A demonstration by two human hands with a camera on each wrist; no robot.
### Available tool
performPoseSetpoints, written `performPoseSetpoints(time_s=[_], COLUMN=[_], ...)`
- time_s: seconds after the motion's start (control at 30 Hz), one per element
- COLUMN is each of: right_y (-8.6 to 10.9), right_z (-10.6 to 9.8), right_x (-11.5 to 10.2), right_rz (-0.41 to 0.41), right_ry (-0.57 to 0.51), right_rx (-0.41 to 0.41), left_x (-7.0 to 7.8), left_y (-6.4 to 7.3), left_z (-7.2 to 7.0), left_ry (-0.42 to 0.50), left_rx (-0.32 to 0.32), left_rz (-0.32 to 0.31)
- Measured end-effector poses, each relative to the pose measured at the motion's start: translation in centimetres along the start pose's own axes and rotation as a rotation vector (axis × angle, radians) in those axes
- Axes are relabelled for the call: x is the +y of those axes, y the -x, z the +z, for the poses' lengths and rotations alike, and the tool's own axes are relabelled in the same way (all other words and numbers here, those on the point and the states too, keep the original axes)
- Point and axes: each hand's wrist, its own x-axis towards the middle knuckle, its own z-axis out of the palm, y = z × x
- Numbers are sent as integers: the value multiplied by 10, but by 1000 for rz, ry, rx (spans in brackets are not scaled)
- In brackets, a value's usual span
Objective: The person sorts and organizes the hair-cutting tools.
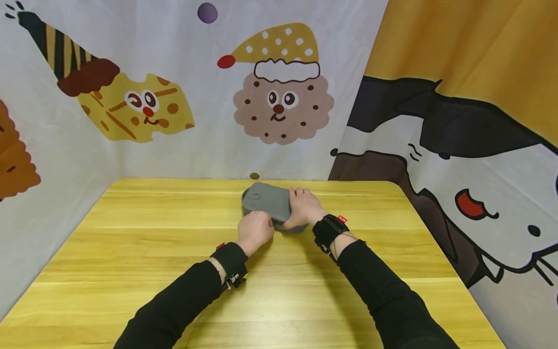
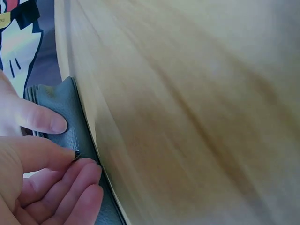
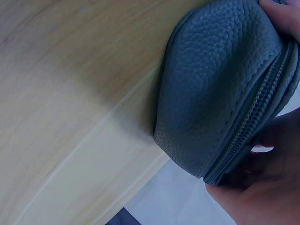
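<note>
A grey leather-like zippered pouch (image 1: 270, 199) lies near the far edge of the table, with a small snap tab at its left end. My left hand (image 1: 255, 231) is at its near side; in the left wrist view, thumb and index finger pinch a small dark zipper pull (image 2: 78, 153). The right hand (image 1: 306, 208) grips the pouch's right end, thumb on the near side and fingers over the top. In the right wrist view the zipper (image 3: 258, 103) runs shut along the pouch's edge, and its pebbled side is slightly dented.
The wooden table (image 1: 174, 291) stretches toward me on both sides of the arms. Behind it hangs a white curtain (image 1: 174, 160) with cartoon prints, and another printed cloth (image 1: 479, 72) hangs at the right. Black bands with small devices sit on both wrists.
</note>
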Motion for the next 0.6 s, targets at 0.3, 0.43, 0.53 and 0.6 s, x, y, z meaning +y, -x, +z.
performPoseSetpoints(time_s=[0.3,0.43,0.53,0.6], right_y=[3,4,5,6], right_z=[-4,-4,-5,-6], right_x=[0,0,-1,-1], right_rz=[-5,-2,-2,-3], right_ry=[-12,-10,-9,-10], right_rx=[-22,-25,-29,-28], left_x=[-7,-7,-7,-6], left_y=[6,6,6,6], left_z=[-5,-5,-5,-5], left_ry=[116,146,151,156], left_rx=[82,102,104,104], left_rz=[11,14,13,12])
